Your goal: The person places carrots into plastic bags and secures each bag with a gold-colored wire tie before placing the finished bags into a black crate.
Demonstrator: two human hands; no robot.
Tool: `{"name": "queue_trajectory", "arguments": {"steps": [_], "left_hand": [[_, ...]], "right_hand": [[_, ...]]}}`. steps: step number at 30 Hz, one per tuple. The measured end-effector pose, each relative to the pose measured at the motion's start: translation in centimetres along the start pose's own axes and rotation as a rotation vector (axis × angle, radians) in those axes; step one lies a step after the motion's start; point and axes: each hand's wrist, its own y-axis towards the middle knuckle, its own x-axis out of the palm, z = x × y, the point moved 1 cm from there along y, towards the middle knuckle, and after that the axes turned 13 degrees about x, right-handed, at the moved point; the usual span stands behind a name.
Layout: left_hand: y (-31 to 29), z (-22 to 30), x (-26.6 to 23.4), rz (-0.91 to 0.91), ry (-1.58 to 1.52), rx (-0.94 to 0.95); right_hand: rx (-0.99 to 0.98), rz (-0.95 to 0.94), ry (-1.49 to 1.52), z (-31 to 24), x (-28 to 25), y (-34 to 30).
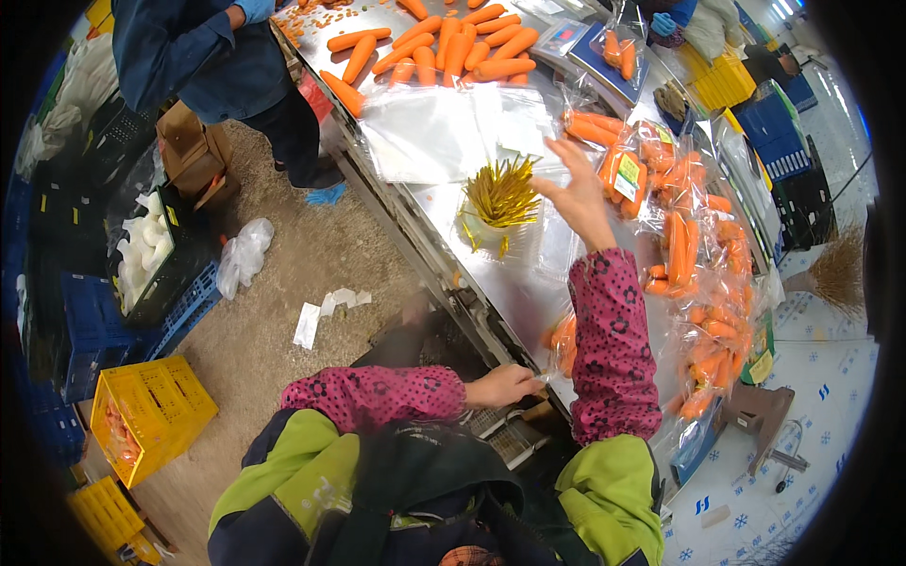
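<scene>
Produce-packing workroom, this: loose carrots [458, 47] at the far end of a metal counter [483, 274], bagged carrots [681, 241] heaped right, gold twist ties [500, 195] between, yellow crate [176, 406] and blue crates [99, 311] left!

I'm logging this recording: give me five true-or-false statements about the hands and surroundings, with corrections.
1. The left hand pinches the plastic end of a carrot bag at the edge of the table. True.
2. The right hand is beside the gold ties. True.
3. The right hand is clenched into a fist. False: its fingers are spread.
4. Every carrot on the table is bagged. False: loose carrots lie at its far end.
5. A yellow crate sits to the person's left. True.
</scene>
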Motion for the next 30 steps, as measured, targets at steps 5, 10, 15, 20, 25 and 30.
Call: {"name": "queue_trajectory", "arguments": {"steps": [5,10,15,20,25,30], "left_hand": [[-0.2,-0.3,-0.3,0.032,0.341,0.173],[-0.5,0.5,-0.3,0.048,0.596,0.174],[-0.4,-0.3,-0.4,0.049,0.504,0.157],[-0.6,1.2,-0.8,-0.064,0.189,-0.041],[-0.8,1.5,-0.5,-0.061,0.184,0.013],[-1.3,0.1,0.9,0.2,0.008,0.099]], "right_hand": [[0.498,0.049,0.48,2.5,-2.7,-3.4],[0.543,-0.034,0.546,4.3,-0.5,-5.4],[0.594,-0.045,0.541,2.8,2.1,-2.1],[0.583,-0.074,0.371,2.8,4.3,2.2],[0.352,0.226,0.445,0.9,1.1,-0.7],[0.42,0.425,0.352,-3.3,-7.0,-14.9]]}}
